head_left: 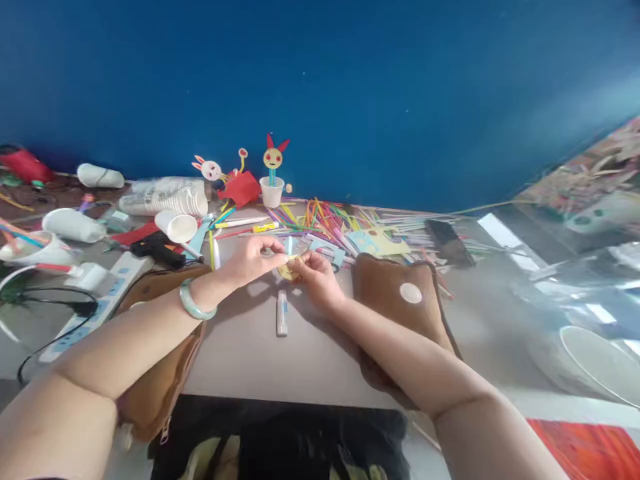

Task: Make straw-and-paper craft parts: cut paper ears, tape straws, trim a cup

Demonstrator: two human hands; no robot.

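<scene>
Between my two hands is a small round yellow paper disc (286, 272), held above the table. My left hand (254, 259), with a pale bangle on the wrist, pinches its upper edge. On the other side my right hand (318, 275) grips the disc with thumb and fingers. The fingers cover part of the disc, so its markings are hard to make out. Just below the hands a glue stick (282, 313) lies on the grey table (250, 360).
Behind the hands lie colourful pipe cleaners (325, 223) and cut paper sheets (383, 241). A paper cup (271, 192) bears a rabbit-faced figure. Brown pouches (395, 293) flank the work area. At left are a glue gun (157, 249), stacked cups (170, 197) and a power strip (95, 310).
</scene>
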